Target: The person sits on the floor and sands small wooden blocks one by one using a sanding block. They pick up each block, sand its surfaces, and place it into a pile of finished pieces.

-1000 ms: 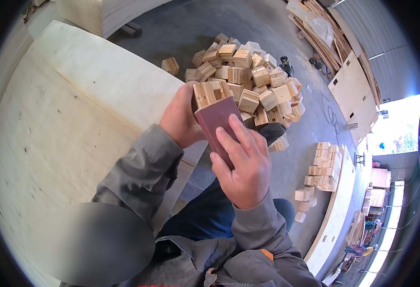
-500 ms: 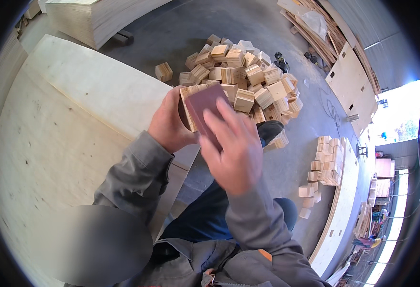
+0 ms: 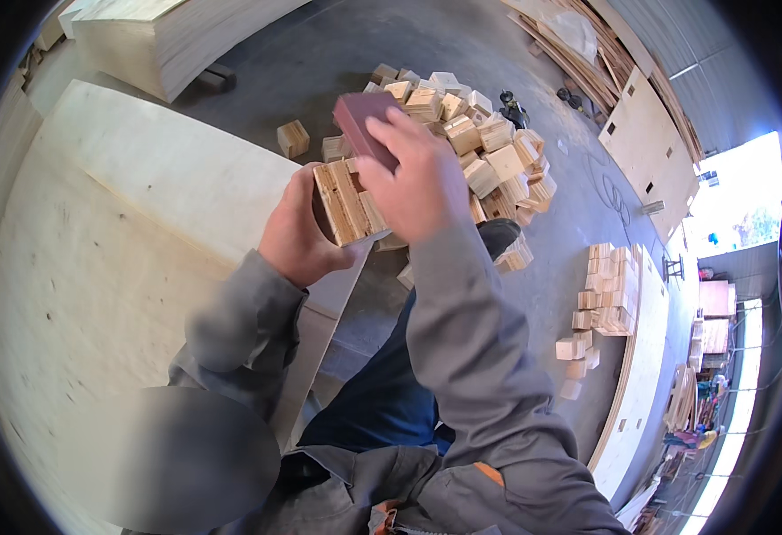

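Observation:
My left hand (image 3: pixel 294 239) grips a laminated wooden block (image 3: pixel 344 203) at chest height, its striped end grain facing me. My right hand (image 3: pixel 417 178) presses a dark red sanding pad (image 3: pixel 361 120) against the block's far side, fingers spread over it. Both grey sleeves come up from the lower edge. Beyond the hands, a heap of similar pale wooden blocks (image 3: pixel 484 152) lies on the concrete floor.
A large plywood sheet (image 3: pixel 97 267) spans the left side as a work surface. More plywood stacks (image 3: pixel 168 36) sit at the top left. A smaller pile of blocks (image 3: pixel 605 294) rests by a long board (image 3: pixel 636 374) on the right. Panels lean against the far wall.
The red pad has slid up and away along the block, from covering its near face to its far end. The block and both hands rose slightly in view.

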`<action>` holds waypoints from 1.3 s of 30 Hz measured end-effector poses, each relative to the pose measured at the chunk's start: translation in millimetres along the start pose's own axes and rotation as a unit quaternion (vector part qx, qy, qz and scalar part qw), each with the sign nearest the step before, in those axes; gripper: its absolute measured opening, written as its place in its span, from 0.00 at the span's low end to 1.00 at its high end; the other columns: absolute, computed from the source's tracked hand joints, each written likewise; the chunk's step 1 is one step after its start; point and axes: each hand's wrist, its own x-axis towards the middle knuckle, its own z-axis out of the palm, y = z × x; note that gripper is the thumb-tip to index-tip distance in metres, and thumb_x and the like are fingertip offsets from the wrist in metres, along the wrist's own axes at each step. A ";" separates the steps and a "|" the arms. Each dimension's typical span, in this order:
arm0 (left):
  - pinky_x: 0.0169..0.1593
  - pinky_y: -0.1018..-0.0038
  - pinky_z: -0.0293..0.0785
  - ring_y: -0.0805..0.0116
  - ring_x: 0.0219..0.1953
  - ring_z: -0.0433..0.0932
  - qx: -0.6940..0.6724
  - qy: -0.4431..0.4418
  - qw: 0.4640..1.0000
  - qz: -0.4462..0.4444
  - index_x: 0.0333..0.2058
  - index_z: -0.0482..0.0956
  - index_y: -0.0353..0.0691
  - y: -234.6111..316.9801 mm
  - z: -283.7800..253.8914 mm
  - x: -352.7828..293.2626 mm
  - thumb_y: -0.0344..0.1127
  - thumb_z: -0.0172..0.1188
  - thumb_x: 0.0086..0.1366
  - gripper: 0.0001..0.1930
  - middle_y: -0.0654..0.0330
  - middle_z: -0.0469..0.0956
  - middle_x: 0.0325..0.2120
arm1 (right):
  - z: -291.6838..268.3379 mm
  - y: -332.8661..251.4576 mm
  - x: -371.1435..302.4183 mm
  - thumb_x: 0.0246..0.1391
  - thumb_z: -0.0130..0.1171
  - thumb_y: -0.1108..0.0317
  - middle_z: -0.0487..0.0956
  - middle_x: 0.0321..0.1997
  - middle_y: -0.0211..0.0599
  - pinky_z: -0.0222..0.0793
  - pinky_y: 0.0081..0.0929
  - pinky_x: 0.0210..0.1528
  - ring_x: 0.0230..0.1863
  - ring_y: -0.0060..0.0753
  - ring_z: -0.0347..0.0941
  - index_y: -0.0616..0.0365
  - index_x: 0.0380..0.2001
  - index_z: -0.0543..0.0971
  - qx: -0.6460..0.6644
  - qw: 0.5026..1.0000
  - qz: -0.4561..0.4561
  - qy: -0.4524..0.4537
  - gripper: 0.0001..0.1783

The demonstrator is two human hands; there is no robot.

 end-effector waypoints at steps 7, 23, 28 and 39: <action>0.70 0.66 0.72 0.63 0.65 0.77 0.007 -0.007 1.000 -0.027 0.69 0.60 0.33 0.9 -2.4 -5.1 0.25 0.80 0.48 0.51 0.50 0.76 0.61 | -48.8 -26.0 -124.3 0.48 0.76 0.71 0.80 0.69 0.49 0.77 0.45 0.61 0.57 0.54 0.79 0.56 0.57 0.87 0.004 1.000 -0.020 0.015 0.29; 0.70 0.65 0.72 0.62 0.65 0.77 -0.029 -0.001 0.999 -0.038 0.69 0.61 0.34 2.3 0.4 -4.5 0.24 0.81 0.45 0.52 0.51 0.77 0.60 | -27.1 18.0 -67.9 0.61 0.71 0.69 0.78 0.73 0.52 0.71 0.35 0.72 0.71 0.37 0.77 0.68 0.66 0.80 0.341 0.923 0.176 -0.033 0.30; 0.71 0.65 0.71 0.62 0.66 0.76 0.020 -0.010 0.999 -0.023 0.70 0.60 0.33 -1.1 0.0 -1.1 0.24 0.81 0.46 0.53 0.51 0.76 0.61 | -45.4 11.0 -121.0 0.61 0.71 0.72 0.78 0.73 0.53 0.71 0.32 0.71 0.70 0.34 0.77 0.70 0.65 0.80 0.386 0.899 0.206 0.006 0.29; 0.65 0.64 0.77 0.56 0.61 0.80 -0.007 0.010 1.000 -0.001 0.67 0.63 0.33 0.0 4.1 1.2 0.29 0.84 0.46 0.51 0.47 0.78 0.58 | 5.8 35.7 7.3 0.65 0.69 0.67 0.86 0.57 0.41 0.77 0.25 0.59 0.54 0.25 0.82 0.66 0.67 0.80 0.506 0.819 0.265 -0.053 0.29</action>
